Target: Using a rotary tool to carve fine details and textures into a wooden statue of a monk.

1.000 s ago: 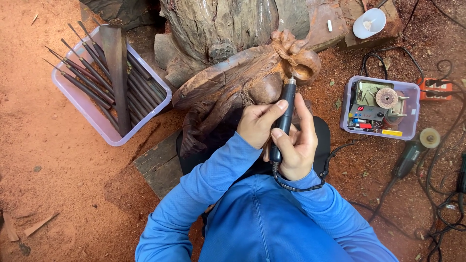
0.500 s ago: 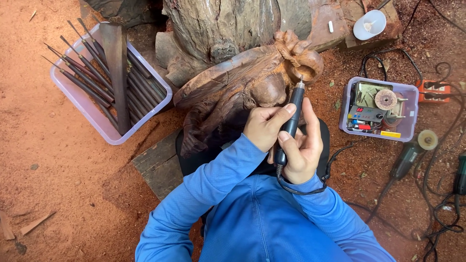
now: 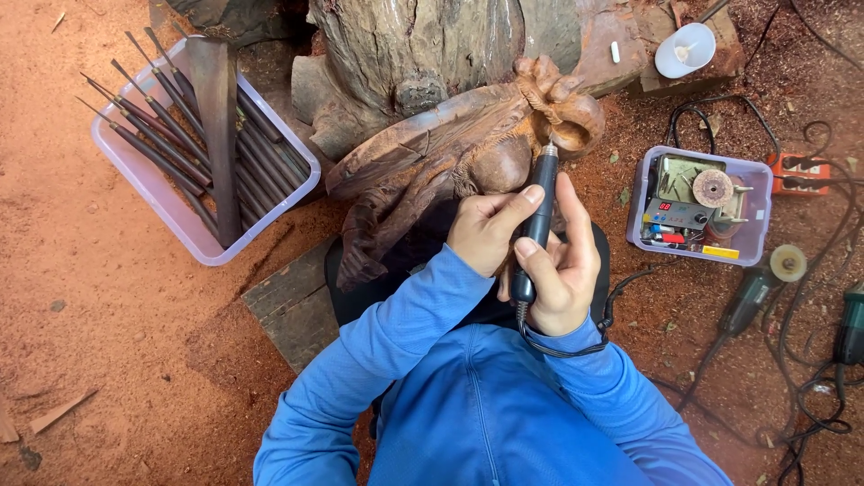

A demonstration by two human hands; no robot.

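Tool (image 3: 537,225) gripped in right hand (image 3: 562,270), fingers closed around barrel; left hand (image 3: 486,232) closed, steadying it; tip touching wood carving (image 3: 450,157) above both hands.

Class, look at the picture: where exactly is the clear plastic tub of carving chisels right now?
In the head view, the tub of chisels sits on the red ground at upper left, left of the wooden carving.

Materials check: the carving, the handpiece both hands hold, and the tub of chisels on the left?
Carving: wood, reddish-brown, matte and unfinished; grain and tool-cut ridges show. Handpiece: dark barrel, probably plastic or coated metal, with a bright metal nose; right hand and left hand both wrap it. Tub: translucent pale plastic, thin walled. Chisels: dark handles, likely wood; thin metal-looking shafts.
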